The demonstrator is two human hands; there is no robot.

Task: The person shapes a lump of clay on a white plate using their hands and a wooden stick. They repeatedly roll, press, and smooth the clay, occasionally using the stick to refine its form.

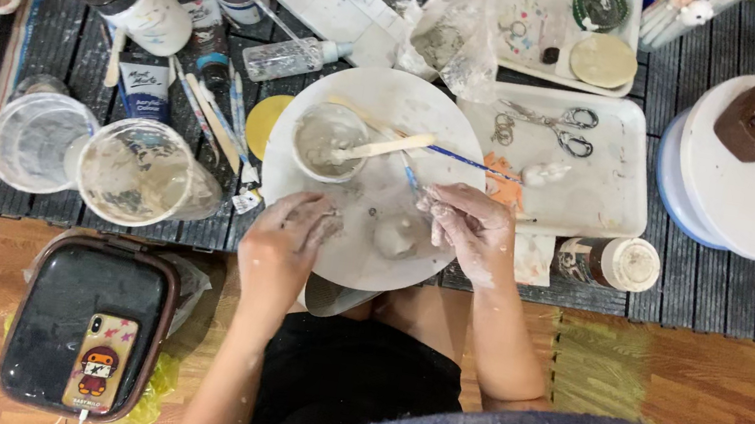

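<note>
With the left hand (288, 229) curled and pressing on the round white board (373, 177) and the right hand (466, 226) pinching a thin brush (408, 172) beside the small clay lump (394, 236) resting there, shaping seems underway, likely needing gentle, steady brush strokes.

Near your tabletop's left edge lay a white paint tube (141, 88) with a dark label; a small labelled jar (609, 262) stood at its near edge.

Left hand (288, 229) palm down, fingers curled. Right hand (466, 225) fingers pinched together. Both forearms bare, hands dusted white.
</note>
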